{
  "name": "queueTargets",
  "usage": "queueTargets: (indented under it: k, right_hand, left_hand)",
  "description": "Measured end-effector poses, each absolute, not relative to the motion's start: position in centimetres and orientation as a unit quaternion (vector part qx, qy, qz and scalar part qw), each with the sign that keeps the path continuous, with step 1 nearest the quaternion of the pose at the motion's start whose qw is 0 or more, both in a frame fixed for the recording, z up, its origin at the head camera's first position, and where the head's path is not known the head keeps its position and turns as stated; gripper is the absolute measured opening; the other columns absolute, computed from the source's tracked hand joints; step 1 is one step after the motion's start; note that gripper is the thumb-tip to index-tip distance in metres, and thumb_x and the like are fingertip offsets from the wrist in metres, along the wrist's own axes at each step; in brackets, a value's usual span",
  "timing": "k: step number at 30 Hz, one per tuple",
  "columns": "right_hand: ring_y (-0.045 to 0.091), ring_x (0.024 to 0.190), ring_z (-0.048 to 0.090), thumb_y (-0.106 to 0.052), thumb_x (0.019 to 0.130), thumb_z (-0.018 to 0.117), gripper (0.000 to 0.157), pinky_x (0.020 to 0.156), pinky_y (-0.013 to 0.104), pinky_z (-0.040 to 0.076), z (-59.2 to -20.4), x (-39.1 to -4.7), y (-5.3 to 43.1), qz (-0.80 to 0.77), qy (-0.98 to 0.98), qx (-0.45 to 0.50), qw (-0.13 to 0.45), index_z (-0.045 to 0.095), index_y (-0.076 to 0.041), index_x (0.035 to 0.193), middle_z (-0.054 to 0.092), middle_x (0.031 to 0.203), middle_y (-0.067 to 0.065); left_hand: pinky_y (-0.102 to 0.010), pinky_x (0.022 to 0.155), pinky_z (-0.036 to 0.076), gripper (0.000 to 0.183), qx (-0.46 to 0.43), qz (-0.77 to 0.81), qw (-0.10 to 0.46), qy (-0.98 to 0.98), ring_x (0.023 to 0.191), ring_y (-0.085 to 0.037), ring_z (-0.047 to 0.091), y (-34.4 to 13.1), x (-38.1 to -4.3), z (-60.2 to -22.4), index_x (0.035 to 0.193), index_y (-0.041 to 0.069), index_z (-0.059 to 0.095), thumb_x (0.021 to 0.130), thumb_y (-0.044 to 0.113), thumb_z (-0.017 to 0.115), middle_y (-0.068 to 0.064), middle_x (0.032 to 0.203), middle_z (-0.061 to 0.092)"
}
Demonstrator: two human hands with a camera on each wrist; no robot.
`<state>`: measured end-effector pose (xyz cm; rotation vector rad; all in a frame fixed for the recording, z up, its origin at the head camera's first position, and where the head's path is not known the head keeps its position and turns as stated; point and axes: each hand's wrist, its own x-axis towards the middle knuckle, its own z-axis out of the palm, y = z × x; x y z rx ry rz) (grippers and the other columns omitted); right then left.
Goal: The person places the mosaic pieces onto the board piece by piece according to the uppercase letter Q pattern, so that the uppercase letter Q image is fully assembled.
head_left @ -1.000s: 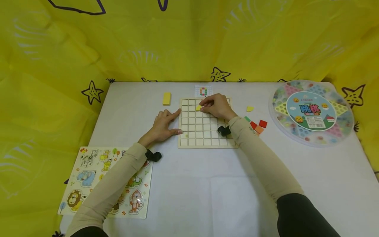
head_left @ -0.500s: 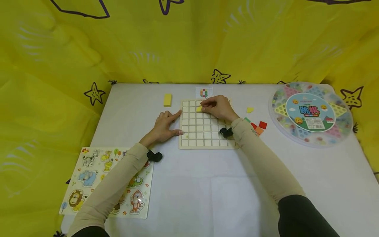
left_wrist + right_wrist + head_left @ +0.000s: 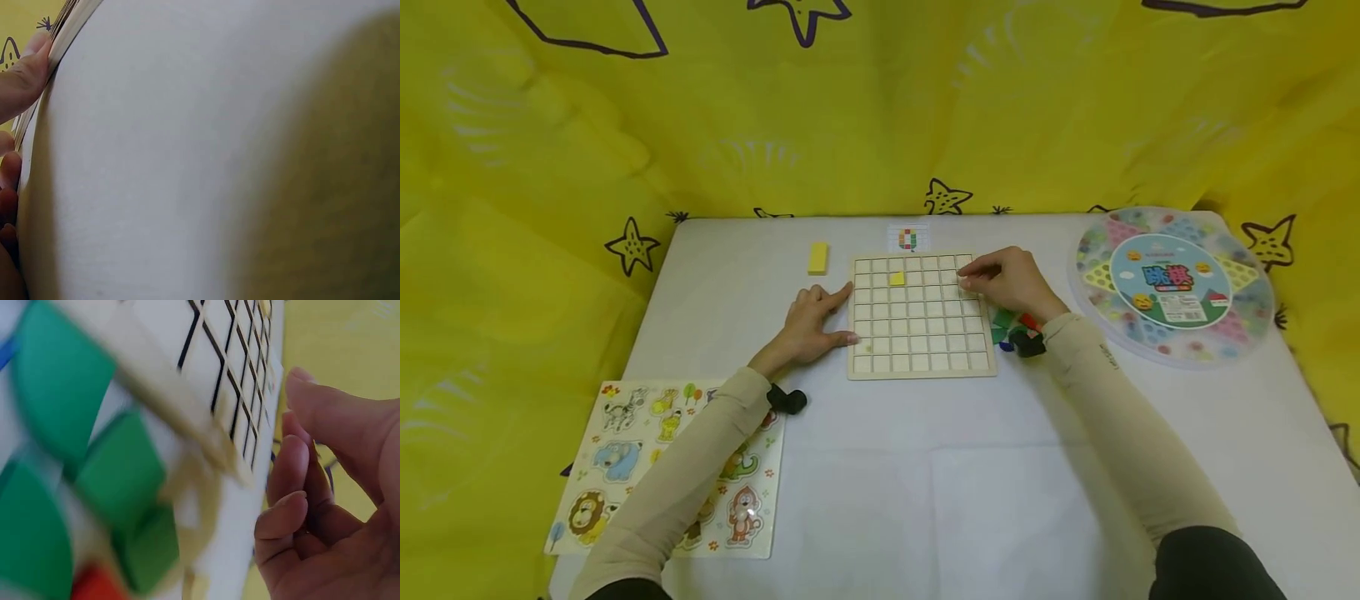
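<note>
A pale wooden board (image 3: 917, 372) with a grid of square cells lies flat on the table. One yellow square tile (image 3: 897, 279) sits in a cell near its upper left. My left hand (image 3: 811, 323) rests at the board's left side, forefinger and thumb spread against the edge; the left wrist view catches the thumb (image 3: 25, 78) at that edge. Over the upper right part of the board is my right hand (image 3: 1011, 282). In the right wrist view its fingers (image 3: 282, 515) are loosely bent, and no tile shows between thumb and forefinger.
Green pieces (image 3: 1002, 321) and a red one (image 3: 1028, 321) lie by the board's right edge. A small pattern card (image 3: 908, 238) is behind it, a yellow block (image 3: 817, 258) at back left. An animal puzzle (image 3: 745, 512) lies front left, a round game box (image 3: 1172, 287) right.
My right hand has let go of the yellow tile, which stays in its cell, and has moved right. The left hand keeps its place at the board's edge.
</note>
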<state>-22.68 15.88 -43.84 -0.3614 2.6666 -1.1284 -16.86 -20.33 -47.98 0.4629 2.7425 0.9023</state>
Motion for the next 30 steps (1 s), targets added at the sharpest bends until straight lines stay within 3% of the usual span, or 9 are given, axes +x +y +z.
queueTargets:
  k: [14, 20, 30]
  right_hand:
    - [0.034, 0.089, 0.069, -0.012, 0.096, 0.079, 0.018, 0.074, 0.033, 0.050, -42.8, -19.1, 22.2, -0.316, 0.936, -0.120, 0.093, 0.083, -0.001, 0.110, 0.077, 0.111, 0.025]
    - [0.037, 0.094, 0.067, -0.016, 0.095, 0.080, 0.023, 0.082, 0.042, 0.046, -43.3, -17.9, 22.8, -0.285, 0.948, -0.108, 0.096, 0.081, 0.002, 0.110, 0.078, 0.102, 0.022]
    - [0.032, 0.088, 0.063, -0.015, 0.097, 0.078, 0.020, 0.081, 0.041, 0.043, -43.5, -16.9, 23.1, -0.258, 0.955, -0.097, 0.109, 0.079, 0.002, 0.107, 0.076, 0.093, 0.017]
  left_hand:
    - [-0.037, 0.086, 0.024, 0.094, 0.158, 0.305, 0.106, 0.933, 0.096, -0.026, 0.033, -20.4, -16.8, -48.1, 0.166, 0.017, 0.035, 0.090, 0.033, 0.087, -0.010, 0.109, 0.049]
    - [-0.038, 0.088, 0.025, 0.095, 0.150, 0.312, 0.109, 0.932, 0.098, -0.028, 0.034, -20.4, -16.5, -48.0, 0.166, 0.017, 0.035, 0.089, 0.033, 0.087, -0.011, 0.111, 0.049]
    - [-0.039, 0.089, 0.026, 0.095, 0.155, 0.317, 0.104, 0.930, 0.098, -0.027, 0.035, -20.4, -16.5, -48.0, 0.166, 0.017, 0.036, 0.089, 0.032, 0.087, -0.011, 0.111, 0.050]
